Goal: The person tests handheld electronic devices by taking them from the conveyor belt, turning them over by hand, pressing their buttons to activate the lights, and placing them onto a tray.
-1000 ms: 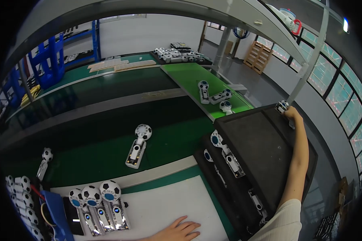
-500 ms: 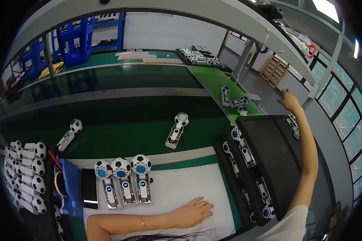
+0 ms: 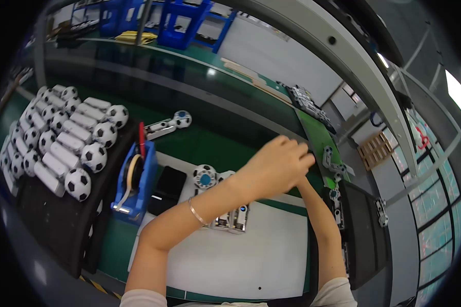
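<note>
My left hand (image 3: 280, 166), with a bracelet on its wrist, is raised over the far edge of the white mat (image 3: 276, 245), its fingers curled. Something small and dark shows at its fingertips, too little to name. Behind it is my right hand (image 3: 302, 181), its fingers hidden. The two hands overlap and may touch. Below my left forearm, several football-headed devices (image 3: 205, 176) stand side by side on the mat, partly covered. Another such device (image 3: 182, 119) lies on the dark green belt beyond.
A blue tape dispenser (image 3: 133, 184) and a black phone (image 3: 168, 187) lie left of the mat. Rows of football-headed devices (image 3: 78, 184) fill a dark tray at the left. More devices (image 3: 381, 212) lie on black foam trays at the right. A metal frame (image 3: 363, 66) arches overhead.
The view has turned to the left. My left hand has lifted off the mat and its fingers have curled. My right hand has come from above the right tray to meet it.
</note>
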Tool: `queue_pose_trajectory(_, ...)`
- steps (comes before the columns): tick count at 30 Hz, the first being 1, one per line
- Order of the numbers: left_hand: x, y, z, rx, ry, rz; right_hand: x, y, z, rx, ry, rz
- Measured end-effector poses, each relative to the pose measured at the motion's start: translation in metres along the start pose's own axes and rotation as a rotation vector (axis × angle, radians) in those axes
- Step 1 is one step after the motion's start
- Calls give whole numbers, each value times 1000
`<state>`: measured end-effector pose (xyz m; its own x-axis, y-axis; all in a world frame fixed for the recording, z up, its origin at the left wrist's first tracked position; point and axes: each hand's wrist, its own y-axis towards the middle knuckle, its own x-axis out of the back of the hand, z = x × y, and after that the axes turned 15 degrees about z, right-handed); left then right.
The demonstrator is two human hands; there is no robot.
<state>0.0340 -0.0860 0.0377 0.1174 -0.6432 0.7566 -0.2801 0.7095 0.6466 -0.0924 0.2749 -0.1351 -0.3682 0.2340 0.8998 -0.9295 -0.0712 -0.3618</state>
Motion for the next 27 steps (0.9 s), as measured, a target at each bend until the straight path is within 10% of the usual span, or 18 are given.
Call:
queue_pose_trajectory(1,3,-4,27,143,57,-50,22,-21,79,-495,-269,162)
queue_pose_trajectory(3,-1,-24,80,470,265,-40,8,-7,77,-549,101,-211)
queue_pose_trajectory(5,-14,-49,112,854,457,167,-4,9,52,-338,21,-456)
queue_pose_trajectory(9,-21,-80,158,1269,266,532,19,-5,97,-173,623,-129)
queue_pose_trajectory(12,-33,-96,181,1469,328,436,25,-6,130,111,1116,-152)
queue_pose_trajectory(22,-38,-115,198,1526,267,493,45,-31,218,651,1446,-371)
queue_pose_trajectory(27,-50,-121,197,1545,201,566,51,-56,212,562,1482,-348)
